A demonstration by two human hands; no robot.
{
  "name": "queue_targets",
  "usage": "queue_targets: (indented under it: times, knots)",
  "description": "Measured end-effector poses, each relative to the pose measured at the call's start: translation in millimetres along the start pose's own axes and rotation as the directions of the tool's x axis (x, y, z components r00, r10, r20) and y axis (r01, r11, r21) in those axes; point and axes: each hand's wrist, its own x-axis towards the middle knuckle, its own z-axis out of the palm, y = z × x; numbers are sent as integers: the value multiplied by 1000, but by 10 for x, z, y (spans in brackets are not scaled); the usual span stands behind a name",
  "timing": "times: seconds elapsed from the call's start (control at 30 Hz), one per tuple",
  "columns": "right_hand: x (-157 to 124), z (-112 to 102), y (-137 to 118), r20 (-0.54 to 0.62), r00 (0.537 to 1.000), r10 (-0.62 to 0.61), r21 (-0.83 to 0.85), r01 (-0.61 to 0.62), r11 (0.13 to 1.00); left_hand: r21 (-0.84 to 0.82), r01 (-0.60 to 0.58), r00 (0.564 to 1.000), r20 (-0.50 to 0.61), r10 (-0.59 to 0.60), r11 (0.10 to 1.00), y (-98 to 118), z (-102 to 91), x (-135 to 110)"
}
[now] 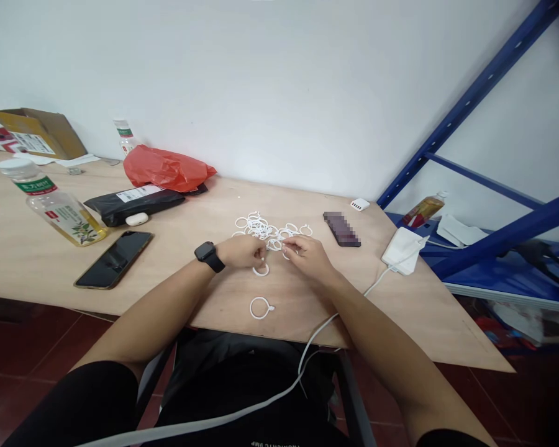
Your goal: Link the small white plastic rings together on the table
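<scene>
A pile of several white plastic rings [265, 228] lies in the middle of the wooden table [214, 292]. My left hand [245, 251], with a black watch on its wrist, pinches a white ring [261, 269] that rests on the table. My right hand [310, 256] is closed on another white ring [286, 253] at the near edge of the pile. The two hands almost meet. One more white ring [261, 308] lies alone closer to me.
Left of me lie a black phone [114, 259], a drink bottle [56, 205], a black parcel [133, 203], a red bag [165, 167] and a cardboard box [40, 132]. To the right are a second phone [341, 229], a white charger [403, 250] with cable, and blue shelving [494, 242].
</scene>
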Motion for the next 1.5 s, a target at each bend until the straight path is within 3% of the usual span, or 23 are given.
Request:
queue_targets:
  times: [0.13,0.27,0.47,0.87,1.17,1.4,1.5]
  knots:
    - [-17,-3,-24,149,988,-49,14,47,999,-45,-52,947,-319,35,998,109,121,43]
    - [-22,12,-25,192,979,-69,5,69,998,-94,-116,905,-421,66,989,140,206,65]
    - [-28,13,-13,173,983,-69,-1,70,998,-139,-287,882,-425,204,948,106,232,74]
    - [-27,12,-1,159,984,-86,-22,90,996,-202,-266,882,-446,153,942,99,262,96]
    - [-34,13,-48,166,984,-62,18,60,998,-137,-297,849,-491,196,945,141,285,130]
    - [-43,28,-90,174,980,-91,19,89,996,-139,-320,855,-468,223,937,140,299,141]
    - [-33,21,-51,130,990,-50,-22,54,998,-135,-360,826,-507,248,923,145,272,120]
